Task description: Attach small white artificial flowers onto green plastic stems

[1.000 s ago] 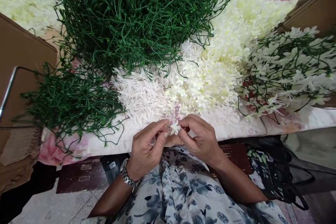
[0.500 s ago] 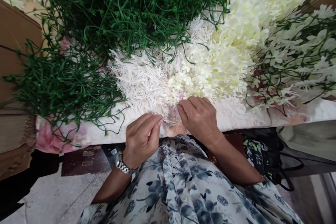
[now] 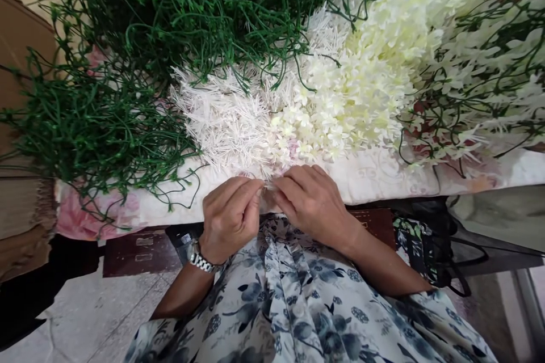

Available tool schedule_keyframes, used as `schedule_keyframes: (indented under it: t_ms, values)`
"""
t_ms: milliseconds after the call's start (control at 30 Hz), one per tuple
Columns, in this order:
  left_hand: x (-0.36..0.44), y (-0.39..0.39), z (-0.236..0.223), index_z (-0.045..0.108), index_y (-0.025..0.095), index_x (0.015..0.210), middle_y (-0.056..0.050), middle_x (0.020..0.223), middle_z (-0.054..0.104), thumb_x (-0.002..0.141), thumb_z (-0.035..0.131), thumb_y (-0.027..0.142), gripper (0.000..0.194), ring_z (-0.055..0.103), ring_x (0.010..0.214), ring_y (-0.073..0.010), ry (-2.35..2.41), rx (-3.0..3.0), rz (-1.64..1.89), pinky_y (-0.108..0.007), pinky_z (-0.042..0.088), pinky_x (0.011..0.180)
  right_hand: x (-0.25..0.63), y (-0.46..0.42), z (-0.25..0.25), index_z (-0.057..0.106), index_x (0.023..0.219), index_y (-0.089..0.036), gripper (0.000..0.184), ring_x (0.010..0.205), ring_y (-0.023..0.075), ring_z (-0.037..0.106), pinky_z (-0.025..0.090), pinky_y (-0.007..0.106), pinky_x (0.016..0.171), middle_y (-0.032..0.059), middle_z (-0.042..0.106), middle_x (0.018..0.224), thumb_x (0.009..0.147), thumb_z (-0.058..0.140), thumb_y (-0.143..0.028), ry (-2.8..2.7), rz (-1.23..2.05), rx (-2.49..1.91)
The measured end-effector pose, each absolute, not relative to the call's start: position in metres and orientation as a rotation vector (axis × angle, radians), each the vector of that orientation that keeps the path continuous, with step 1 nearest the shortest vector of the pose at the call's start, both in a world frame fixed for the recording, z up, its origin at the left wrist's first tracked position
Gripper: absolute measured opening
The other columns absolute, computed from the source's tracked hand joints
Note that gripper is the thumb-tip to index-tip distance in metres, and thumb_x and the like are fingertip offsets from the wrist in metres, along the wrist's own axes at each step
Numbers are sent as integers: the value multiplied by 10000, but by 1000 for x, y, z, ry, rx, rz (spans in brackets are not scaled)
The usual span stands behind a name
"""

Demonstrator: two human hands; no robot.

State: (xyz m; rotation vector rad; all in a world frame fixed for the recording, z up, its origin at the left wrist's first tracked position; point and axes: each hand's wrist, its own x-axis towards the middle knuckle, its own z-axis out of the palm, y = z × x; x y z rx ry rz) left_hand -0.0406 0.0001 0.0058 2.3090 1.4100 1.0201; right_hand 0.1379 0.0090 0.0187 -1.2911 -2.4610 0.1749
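My left hand [image 3: 230, 215], with a metal-banded watch on its wrist, is closed in a pinch of thumb and forefinger. My right hand [image 3: 313, 204] is closed too, fingers curled, its tips almost meeting those of the left. Between the fingertips shows a thin white stamen piece [image 3: 268, 184], mostly covered by my fingers. Just beyond the hands lies a heap of spiky white stamens [image 3: 230, 125]. To its right spreads a pile of cream-white artificial flower heads [image 3: 340, 108].
Green plastic stems form a tall heap [image 3: 204, 17] at the back and a smaller heap [image 3: 102, 125] at left. Stems with white flowers [image 3: 489, 79] lie at right. A floral cloth [image 3: 383, 178] covers the table, and a cardboard box [image 3: 25, 39] stands far left.
My right hand has moved left and slightly down, closing the gap to my left hand. The left has stayed nearly in place. The view has shifted slightly.
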Motion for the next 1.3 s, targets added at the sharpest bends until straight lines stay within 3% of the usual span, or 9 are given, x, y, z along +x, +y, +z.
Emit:
schedule_keyframes:
  t_ms: [133,333,700,833,967,1300]
  values:
    - [-41,-3,5,617,112,923,-77,798,654,721,558,9,234,604,728,-159,1335,2335,977,-275,499,660,133,8,12,577,705,-170,213,675,162,479,361,310,647,39,554,697,877,450,-173,-2484,167,-1300]
    - [-35,-9,5,606,130,826,-63,727,626,717,571,42,144,561,681,-173,1281,2399,846,-311,469,624,139,4,9,600,798,-152,167,704,155,524,420,281,645,55,584,724,868,448,-148,-2228,337,-1294]
    - [-19,0,11,584,126,959,-69,773,644,757,579,93,205,587,728,-187,1314,2509,820,-313,466,656,157,3,10,573,844,-155,104,671,135,530,446,268,611,50,576,720,854,472,-131,-1995,518,-1312]
    - [-6,4,13,584,145,803,-40,670,612,779,563,108,49,551,650,-168,1351,2524,778,-294,428,600,158,1,8,570,841,-156,95,645,126,516,437,259,597,35,566,693,861,478,-148,-1971,558,-1301]
    - [2,7,12,546,170,645,-20,583,566,788,525,91,165,506,593,-148,1366,2525,777,-283,395,575,160,-1,4,560,878,-163,90,668,125,532,443,254,613,34,582,720,862,473,-146,-1934,615,-1302]
    - [0,4,14,558,183,615,-11,583,525,773,538,120,171,476,600,-145,1469,2619,580,-288,349,572,183,4,6,544,854,-166,104,680,129,530,435,257,615,34,568,735,835,467,-98,-1892,467,-1378]
